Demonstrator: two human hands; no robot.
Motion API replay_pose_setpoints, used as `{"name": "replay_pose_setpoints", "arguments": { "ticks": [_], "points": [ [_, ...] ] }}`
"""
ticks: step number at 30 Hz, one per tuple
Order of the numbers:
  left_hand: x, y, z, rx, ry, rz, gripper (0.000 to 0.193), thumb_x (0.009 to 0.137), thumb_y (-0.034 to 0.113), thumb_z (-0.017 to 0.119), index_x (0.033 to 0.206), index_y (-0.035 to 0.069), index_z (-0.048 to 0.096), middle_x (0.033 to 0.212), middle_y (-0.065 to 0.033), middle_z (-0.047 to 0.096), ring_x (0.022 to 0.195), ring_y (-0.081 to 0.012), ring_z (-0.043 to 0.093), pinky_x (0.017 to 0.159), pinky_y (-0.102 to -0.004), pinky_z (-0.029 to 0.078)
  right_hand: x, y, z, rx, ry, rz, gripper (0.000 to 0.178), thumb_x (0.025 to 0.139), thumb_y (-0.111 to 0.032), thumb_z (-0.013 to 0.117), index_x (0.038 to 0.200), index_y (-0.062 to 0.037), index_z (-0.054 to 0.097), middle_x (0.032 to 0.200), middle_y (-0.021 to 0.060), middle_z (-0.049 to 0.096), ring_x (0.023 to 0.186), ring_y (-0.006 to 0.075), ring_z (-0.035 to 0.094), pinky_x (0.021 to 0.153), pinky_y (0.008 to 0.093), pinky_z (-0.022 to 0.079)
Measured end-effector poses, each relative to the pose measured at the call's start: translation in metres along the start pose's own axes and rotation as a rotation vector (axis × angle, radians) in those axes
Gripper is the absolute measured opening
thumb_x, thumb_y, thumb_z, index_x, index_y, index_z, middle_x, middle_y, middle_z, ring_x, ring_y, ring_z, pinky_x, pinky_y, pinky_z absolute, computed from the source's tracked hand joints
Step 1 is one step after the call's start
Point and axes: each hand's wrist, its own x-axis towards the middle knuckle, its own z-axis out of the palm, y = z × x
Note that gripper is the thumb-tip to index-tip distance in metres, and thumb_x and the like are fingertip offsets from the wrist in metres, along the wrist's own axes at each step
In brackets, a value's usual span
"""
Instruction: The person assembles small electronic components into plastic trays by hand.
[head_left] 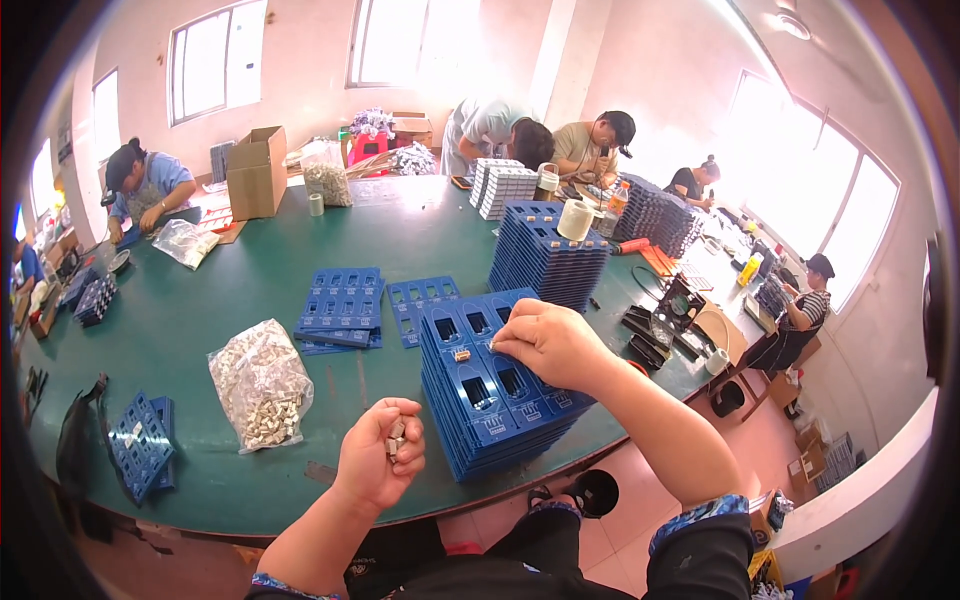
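A tall stack of blue circuit-board panels (pixel 470 400) with dark rectangular openings stands in front of me at the table's near edge. My right hand (pixel 545 345) is over its top panel, thumb and fingers pinched at the surface. A small pale piece barely shows at those fingertips; most of it is hidden. One beige block-like piece (pixel 461 356) sits on the same panel, left of the pinch. Left of the stack, my left hand (pixel 382 450) is curled, palm up, around several small beige blocks (pixel 396 438). More such blocks fill a clear plastic bag (pixel 262 385).
Loose blue panels (pixel 340 308) lie beyond the bag on the green table (pixel 420 235). Another tall blue stack (pixel 550 262) with a tape roll (pixel 575 220) rises behind mine. Black fixtures (pixel 665 320) stand at right, more panels (pixel 143 445) at left. Several people work around the table.
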Motion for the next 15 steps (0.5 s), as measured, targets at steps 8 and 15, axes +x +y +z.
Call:
{"name": "replay_pose_setpoints", "arguments": {
  "ticks": [8,15],
  "points": [
    [-0.0006,-0.0004,-0.0044,-0.001,-0.015,-0.003,0.018,0.097,0.016,0.043,0.106,0.005,0.054,0.078,-0.0080,0.058,0.054,-0.0125,0.043,0.045,-0.0245,0.034,-0.0004,-0.0031,-0.0005,-0.013,-0.004,0.020,0.015,0.089,-0.019,0.066,0.091,-0.0059,0.073,0.089,0.0077,0.063,0.085,0.0273,0.065,0.076,0.0367,0.053],
    [-0.0021,0.0004,-0.0034,0.010,-0.001,0.000,0.017,0.097,0.016,0.043,0.106,0.005,0.054,0.078,-0.0075,0.057,0.054,-0.0124,0.043,0.045,-0.0245,0.033,-0.0003,-0.0024,-0.0004,-0.028,-0.004,0.011,0.015,0.090,-0.019,0.066,0.091,-0.0063,0.073,0.089,0.0075,0.063,0.085,0.0274,0.064,0.076,0.0371,0.053]
  ]
}}
